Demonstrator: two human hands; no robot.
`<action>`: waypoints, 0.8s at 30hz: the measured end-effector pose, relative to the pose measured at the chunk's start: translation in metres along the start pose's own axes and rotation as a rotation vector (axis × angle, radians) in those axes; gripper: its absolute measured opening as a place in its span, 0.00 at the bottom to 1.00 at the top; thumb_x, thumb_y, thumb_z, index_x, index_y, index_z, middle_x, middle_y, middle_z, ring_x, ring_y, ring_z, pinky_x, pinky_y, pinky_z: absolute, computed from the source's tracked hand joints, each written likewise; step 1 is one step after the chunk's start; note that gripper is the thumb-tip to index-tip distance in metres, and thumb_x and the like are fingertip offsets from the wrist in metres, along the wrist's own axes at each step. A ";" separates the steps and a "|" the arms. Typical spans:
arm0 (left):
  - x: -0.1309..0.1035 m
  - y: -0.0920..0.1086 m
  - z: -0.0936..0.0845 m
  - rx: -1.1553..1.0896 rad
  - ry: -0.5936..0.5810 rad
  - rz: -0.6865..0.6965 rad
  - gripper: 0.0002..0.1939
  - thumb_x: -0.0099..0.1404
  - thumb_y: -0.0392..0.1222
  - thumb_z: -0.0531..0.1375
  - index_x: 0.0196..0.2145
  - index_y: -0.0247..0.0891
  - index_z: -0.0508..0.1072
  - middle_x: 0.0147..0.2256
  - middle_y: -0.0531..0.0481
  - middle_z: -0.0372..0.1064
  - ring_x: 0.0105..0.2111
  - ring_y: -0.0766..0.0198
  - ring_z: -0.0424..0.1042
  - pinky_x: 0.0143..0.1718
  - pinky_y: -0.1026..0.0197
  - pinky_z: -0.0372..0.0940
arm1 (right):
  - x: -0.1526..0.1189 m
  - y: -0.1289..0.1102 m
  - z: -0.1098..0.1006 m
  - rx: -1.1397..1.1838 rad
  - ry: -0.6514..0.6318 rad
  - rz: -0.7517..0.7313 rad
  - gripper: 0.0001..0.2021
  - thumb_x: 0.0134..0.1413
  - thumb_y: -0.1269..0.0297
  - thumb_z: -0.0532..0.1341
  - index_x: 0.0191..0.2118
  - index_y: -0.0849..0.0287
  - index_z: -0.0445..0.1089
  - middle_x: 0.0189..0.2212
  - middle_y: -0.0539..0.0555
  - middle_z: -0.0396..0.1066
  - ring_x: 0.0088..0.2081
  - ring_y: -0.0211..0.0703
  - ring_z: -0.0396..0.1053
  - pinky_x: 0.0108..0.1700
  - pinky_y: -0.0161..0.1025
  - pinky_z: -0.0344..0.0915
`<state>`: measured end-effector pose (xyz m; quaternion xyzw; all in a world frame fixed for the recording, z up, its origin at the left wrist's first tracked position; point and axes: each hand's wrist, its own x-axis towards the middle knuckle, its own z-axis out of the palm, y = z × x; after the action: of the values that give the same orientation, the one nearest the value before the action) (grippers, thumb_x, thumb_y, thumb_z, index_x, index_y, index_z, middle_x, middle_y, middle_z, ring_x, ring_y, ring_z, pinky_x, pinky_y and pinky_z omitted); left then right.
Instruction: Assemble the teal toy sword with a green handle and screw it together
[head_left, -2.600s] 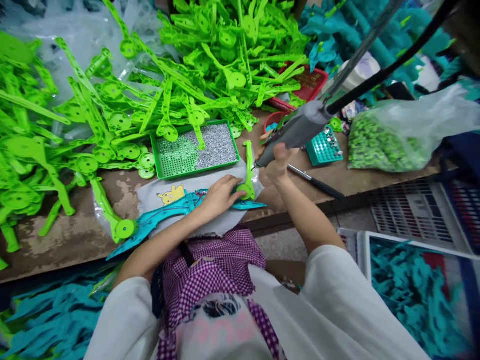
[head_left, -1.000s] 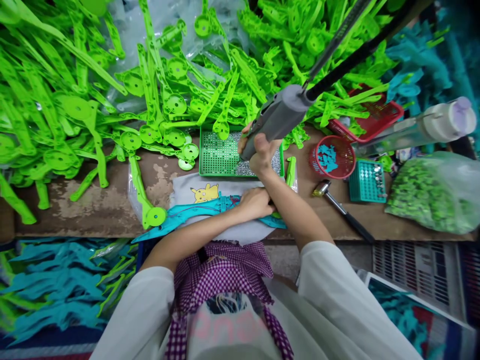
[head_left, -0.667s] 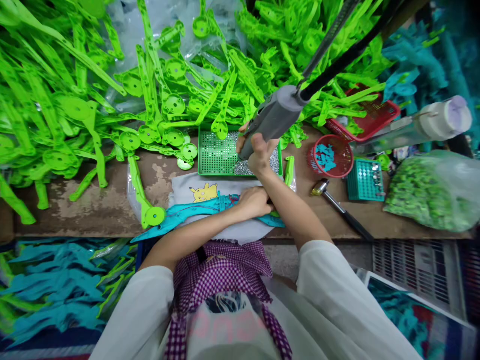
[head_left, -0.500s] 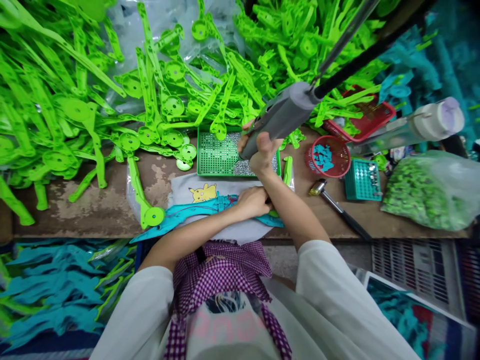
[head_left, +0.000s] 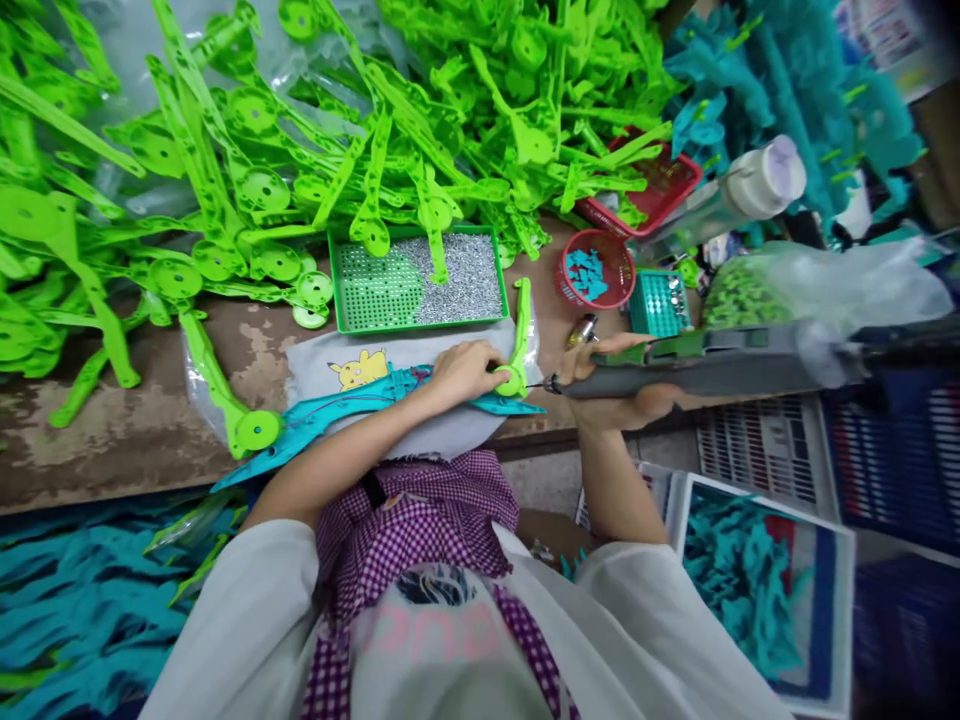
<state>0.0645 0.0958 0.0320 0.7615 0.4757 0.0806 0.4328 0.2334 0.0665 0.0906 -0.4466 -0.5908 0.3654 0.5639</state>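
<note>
Gripped in the right hand (head_left: 622,385), a grey driver (head_left: 705,365) lies nearly level, its bit pointing left at the round end of a green part (head_left: 519,345). Fingers are curled tight round the driver's front, and the thumb lies along its top. Behind the hand the driver's body runs out to the right and blurs where its hose begins.

Just left of the bit, the left hand (head_left: 463,368) presses down with fingers bent, its fingertips (head_left: 496,368) closed on that round end. Whether the bit actually touches the green part cannot be told. Under the left hand lies a teal part (head_left: 352,415), long and curved, reaching left and down past the bench edge. Both parts rest on a grey cloth (head_left: 330,365) with a yellow cartoon figure.

Beyond the left hand sits a green tray (head_left: 339,290), holed on its left half and covered with small silver screws (head_left: 469,285) on the right. Farther back and to the left a big heap of green parts (head_left: 247,150) covers the bench. Beyond the right hand stand a red bowl (head_left: 611,295) with teal bits and, beside it, a small teal basket (head_left: 658,303). A clear bag (head_left: 840,285) of green pieces lies past the driver.
</note>
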 end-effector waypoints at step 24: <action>0.000 0.002 -0.002 -0.008 -0.012 -0.067 0.13 0.67 0.50 0.63 0.46 0.48 0.84 0.46 0.49 0.80 0.44 0.56 0.75 0.41 0.57 0.65 | -0.016 0.029 0.011 0.239 0.121 0.128 0.33 0.33 0.23 0.63 0.30 0.51 0.68 0.16 0.43 0.54 0.17 0.38 0.60 0.16 0.35 0.59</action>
<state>0.0649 0.0967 0.0347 0.7441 0.4978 0.0633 0.4410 0.2250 0.0622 0.0575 -0.4344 -0.4785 0.4405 0.6232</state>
